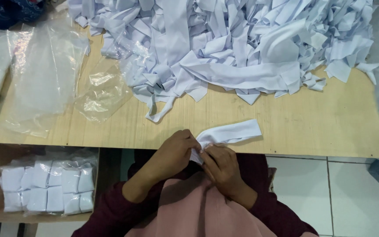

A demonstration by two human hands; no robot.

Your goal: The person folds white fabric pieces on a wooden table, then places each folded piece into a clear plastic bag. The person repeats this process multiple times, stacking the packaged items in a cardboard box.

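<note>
Both hands pinch one end of a white fabric strip (229, 133) at the near worktop (286, 123) edge: left hand (174, 151) and right hand (218, 164) each in a closed grip on it, apparently mid-fold. Finishing that fold likely needs a tight, even tuck. Beyond lie clear plastic bags (44, 74) and a white strip heap (242, 39).

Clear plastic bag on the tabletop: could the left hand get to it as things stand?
Probably yes. The clear plastic bag lies uncovered on the wooden table, up-left of the left hand, though that hand now pinches the white fabric strip.
</note>
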